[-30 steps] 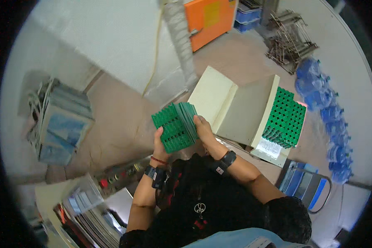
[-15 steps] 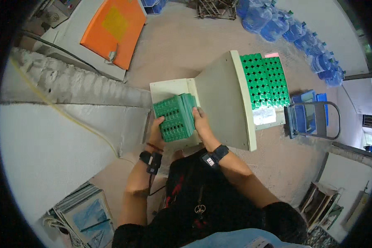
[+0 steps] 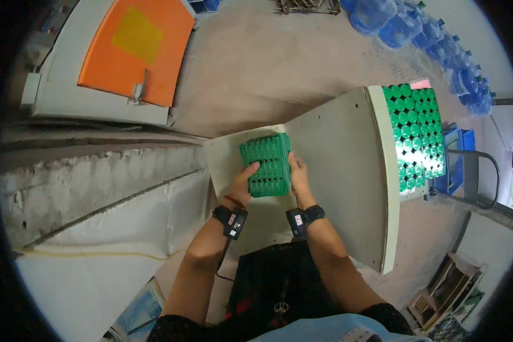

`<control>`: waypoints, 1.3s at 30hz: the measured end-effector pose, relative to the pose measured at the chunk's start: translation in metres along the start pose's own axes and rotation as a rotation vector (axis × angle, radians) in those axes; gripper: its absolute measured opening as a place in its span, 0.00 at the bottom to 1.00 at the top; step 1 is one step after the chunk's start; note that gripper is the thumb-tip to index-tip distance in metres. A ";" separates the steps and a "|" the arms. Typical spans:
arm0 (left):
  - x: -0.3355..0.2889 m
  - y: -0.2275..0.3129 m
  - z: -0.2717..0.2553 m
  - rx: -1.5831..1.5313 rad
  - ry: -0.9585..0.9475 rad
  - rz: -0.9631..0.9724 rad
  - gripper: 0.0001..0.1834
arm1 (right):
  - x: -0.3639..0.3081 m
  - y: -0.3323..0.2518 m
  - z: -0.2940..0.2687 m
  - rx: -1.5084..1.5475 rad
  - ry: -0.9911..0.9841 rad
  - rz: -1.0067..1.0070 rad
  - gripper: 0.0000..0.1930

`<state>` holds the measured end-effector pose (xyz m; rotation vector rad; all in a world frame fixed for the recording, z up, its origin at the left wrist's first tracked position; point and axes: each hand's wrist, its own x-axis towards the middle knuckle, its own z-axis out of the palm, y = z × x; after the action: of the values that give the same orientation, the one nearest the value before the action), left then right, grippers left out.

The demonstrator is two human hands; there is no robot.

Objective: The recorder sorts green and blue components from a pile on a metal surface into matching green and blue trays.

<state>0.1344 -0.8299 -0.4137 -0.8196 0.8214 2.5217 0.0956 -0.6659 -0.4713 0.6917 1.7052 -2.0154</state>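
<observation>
A stack of thin green perforated boards (image 3: 265, 165), resembling circuit board panels, is between my two hands above a cream surface (image 3: 259, 219). My left hand (image 3: 242, 183) grips the stack at its left side, with the thumb over the top board. Along the right edge, my right hand (image 3: 299, 176) presses with its fingers and thumb against the stack's side. Whether the stack's underside touches the cream surface is hidden.
A tall cream panel (image 3: 339, 165) rises right of my hands. Beyond it stand rows of shiny green round-topped pieces (image 3: 416, 134) and a cart handle (image 3: 493, 171). Large blue water bottles (image 3: 402, 28) line the far right wall. An orange door (image 3: 137, 51) is at far left.
My view has shifted left and closer. The stack has turned straighter and its boards look more evenly lined up, with both hands still on it.
</observation>
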 end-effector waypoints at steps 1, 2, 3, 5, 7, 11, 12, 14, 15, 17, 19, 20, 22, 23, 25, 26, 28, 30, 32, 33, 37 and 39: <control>0.011 -0.002 -0.002 -0.001 -0.018 -0.020 0.23 | 0.013 0.008 -0.004 0.000 0.015 -0.025 0.28; 0.023 -0.005 -0.003 -0.002 -0.035 -0.040 0.23 | 0.025 0.015 -0.006 0.000 0.029 -0.051 0.28; 0.028 -0.003 0.000 -0.005 -0.044 -0.062 0.23 | 0.030 0.018 -0.005 -0.001 0.041 -0.068 0.28; 0.042 0.002 0.008 0.043 -0.034 -0.066 0.23 | 0.046 0.015 -0.013 0.028 0.000 -0.046 0.28; 0.038 -0.002 0.007 0.065 0.013 -0.044 0.24 | 0.033 0.008 -0.009 0.059 0.012 0.057 0.27; 0.043 -0.002 0.015 0.054 0.021 -0.002 0.25 | 0.015 -0.006 0.008 0.510 0.178 0.207 0.23; 0.045 -0.003 0.015 0.056 0.004 0.001 0.25 | 0.008 -0.006 0.009 0.706 0.215 0.212 0.21; 0.045 -0.006 0.023 0.070 -0.036 0.004 0.25 | 0.000 0.010 0.004 0.859 0.293 0.187 0.19; 0.045 -0.005 0.028 0.081 -0.054 0.021 0.25 | -0.001 0.016 0.003 0.936 0.328 0.174 0.19; 0.048 -0.008 0.033 0.133 -0.054 0.064 0.26 | -0.003 0.025 -0.002 1.040 0.260 0.218 0.18; 0.052 -0.016 0.044 0.215 -0.008 0.118 0.28 | -0.011 0.026 0.001 0.988 0.180 0.098 0.18; 0.051 -0.023 0.051 0.344 -0.015 0.216 0.32 | -0.010 0.026 0.007 1.009 0.260 0.120 0.17; 0.060 -0.036 0.062 0.270 0.088 0.199 0.37 | -0.007 0.026 0.004 1.105 0.270 0.161 0.17; 0.064 -0.038 0.066 0.233 0.139 0.189 0.39 | -0.007 0.026 0.000 1.083 0.294 0.203 0.17; 0.071 -0.042 0.069 0.305 0.158 0.246 0.48 | -0.013 0.021 -0.005 1.036 0.340 0.294 0.16; 0.079 -0.050 0.065 0.404 0.244 0.311 0.50 | -0.011 0.030 -0.016 1.007 0.310 0.386 0.14; 0.092 -0.066 0.057 0.540 0.375 0.417 0.53 | -0.015 0.045 -0.021 0.978 0.260 0.461 0.14; 0.095 -0.072 0.054 0.597 0.455 0.473 0.55 | -0.027 0.050 -0.021 0.937 0.196 0.479 0.15; 0.092 -0.071 0.057 0.632 0.491 0.472 0.55 | -0.043 0.049 -0.019 0.885 0.126 0.434 0.15; 0.090 -0.070 0.061 0.672 0.485 0.458 0.56 | -0.048 0.056 -0.019 0.722 0.096 0.318 0.14; 0.081 -0.056 0.079 0.782 0.376 0.415 0.57 | -0.052 0.110 -0.020 0.792 0.002 0.387 0.11; 0.064 -0.048 0.071 0.639 0.260 0.348 0.58 | -0.066 0.108 -0.015 0.894 -0.026 0.557 0.10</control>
<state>0.0793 -0.7387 -0.4264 -0.8307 1.8657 2.1982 0.2144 -0.6702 -0.5170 1.2271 0.4088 -2.2474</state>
